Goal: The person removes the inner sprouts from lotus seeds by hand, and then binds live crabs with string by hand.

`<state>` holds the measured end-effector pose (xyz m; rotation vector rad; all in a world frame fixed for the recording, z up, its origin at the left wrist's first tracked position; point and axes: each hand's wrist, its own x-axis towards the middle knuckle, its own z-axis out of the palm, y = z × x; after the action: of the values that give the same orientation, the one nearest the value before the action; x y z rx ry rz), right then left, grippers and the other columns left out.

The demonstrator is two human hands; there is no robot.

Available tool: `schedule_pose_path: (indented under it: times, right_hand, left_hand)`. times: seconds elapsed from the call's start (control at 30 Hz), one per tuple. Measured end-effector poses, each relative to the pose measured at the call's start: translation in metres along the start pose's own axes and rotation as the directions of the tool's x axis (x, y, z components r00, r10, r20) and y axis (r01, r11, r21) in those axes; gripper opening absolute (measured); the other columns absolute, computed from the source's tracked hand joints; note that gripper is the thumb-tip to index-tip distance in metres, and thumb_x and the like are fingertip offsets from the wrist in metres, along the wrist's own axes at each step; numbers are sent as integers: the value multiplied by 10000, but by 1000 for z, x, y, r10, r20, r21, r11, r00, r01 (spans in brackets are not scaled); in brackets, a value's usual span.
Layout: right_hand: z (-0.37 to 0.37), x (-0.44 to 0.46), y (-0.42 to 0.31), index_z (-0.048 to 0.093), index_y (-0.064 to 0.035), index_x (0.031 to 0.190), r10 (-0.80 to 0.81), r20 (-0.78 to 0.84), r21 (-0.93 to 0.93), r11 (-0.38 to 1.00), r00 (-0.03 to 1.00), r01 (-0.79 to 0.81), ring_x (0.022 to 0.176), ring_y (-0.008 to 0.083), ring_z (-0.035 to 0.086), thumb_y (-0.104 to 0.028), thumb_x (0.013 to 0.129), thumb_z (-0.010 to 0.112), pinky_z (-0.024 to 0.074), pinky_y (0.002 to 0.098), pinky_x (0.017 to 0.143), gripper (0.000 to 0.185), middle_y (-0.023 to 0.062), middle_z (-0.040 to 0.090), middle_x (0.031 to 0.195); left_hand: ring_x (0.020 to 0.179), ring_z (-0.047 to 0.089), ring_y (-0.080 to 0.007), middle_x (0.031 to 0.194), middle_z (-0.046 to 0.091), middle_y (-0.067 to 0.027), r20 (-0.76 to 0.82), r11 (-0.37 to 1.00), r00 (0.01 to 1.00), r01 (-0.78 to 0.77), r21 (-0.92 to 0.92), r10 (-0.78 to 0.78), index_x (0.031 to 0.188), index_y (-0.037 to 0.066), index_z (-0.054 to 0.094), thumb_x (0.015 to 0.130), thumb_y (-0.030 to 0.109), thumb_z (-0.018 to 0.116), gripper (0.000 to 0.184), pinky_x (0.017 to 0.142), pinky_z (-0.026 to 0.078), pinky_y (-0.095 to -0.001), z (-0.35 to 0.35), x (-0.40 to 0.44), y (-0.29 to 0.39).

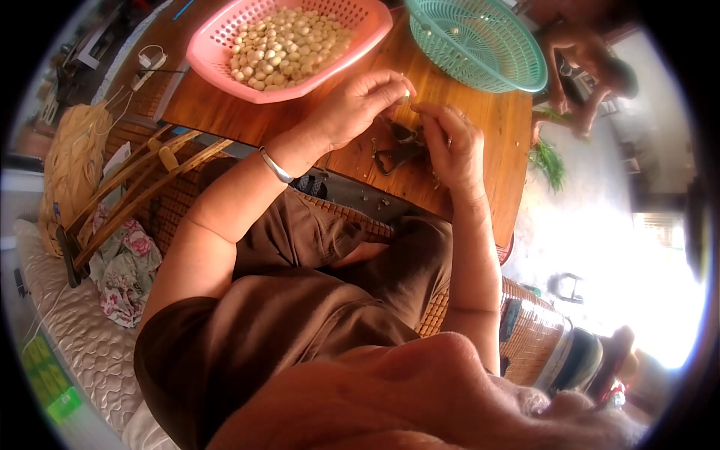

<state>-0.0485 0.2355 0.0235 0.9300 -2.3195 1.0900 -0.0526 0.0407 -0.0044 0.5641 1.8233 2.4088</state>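
Note:
Above the wooden table, my left hand (367, 105), with a bracelet on its wrist, pinches a small pale piece (407, 96) between thumb and fingertips. Close beside it, my right hand (454, 146) is closed in a pinch; what its fingertips hold is too small to make out. Beneath and between the hands a dark metal hand tool (401, 154) with a looped handle lies on the tabletop, partly hidden. Ahead on the left stands a pink basket (206, 45) full of round, pale, seed-like pieces (277, 49).
A green basket (480, 64) with a few small pieces stands at the table's far right. Beyond the table (499, 165) another person (581, 71) bends near green stalks (550, 161). A folded wooden frame (142, 184) and a floral cloth (127, 270) are on my left.

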Motion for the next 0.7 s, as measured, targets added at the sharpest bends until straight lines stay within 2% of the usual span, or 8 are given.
schedule_pose_path:
  times: [0.3, 0.53, 0.7]
  right_hand:
    - [1, 0, 1, 691, -71, 961, -2, 15, -13, 1000, 1000, 2, 681, 267, 639, -40, 852, 639, 506, 344, 618, 125, 93, 627, 722]
    - [2, -1, 2, 689, -77, 961, -37, 17, -35, 999, 999, 38, 663, 264, 626, -35, 844, 645, 501, 350, 607, 132, 87, 615, 706]
    - [3, -1, 2, 688, -69, 958, -51, 19, -42, 998, 999, 52, 660, 262, 625, -22, 838, 640, 501, 351, 603, 137, 83, 616, 702]
  left_hand:
    - [763, 482, -52, 838, 550, 34, -20, 984, 1000, -18, 174, 22, 1044, 24, 636, 1014, 219, 530, 224, 717, 439, -206, 1, 0, 2]
    - [743, 481, -49, 800, 542, 38, -27, 987, 1000, 7, 161, -3, 1036, 21, 642, 1013, 226, 533, 233, 698, 434, -203, 1, -1, 2]
    - [709, 476, -37, 757, 539, 45, -36, 969, 999, -14, 247, 23, 1010, 18, 651, 1006, 236, 547, 241, 653, 424, -195, 3, -2, 6]
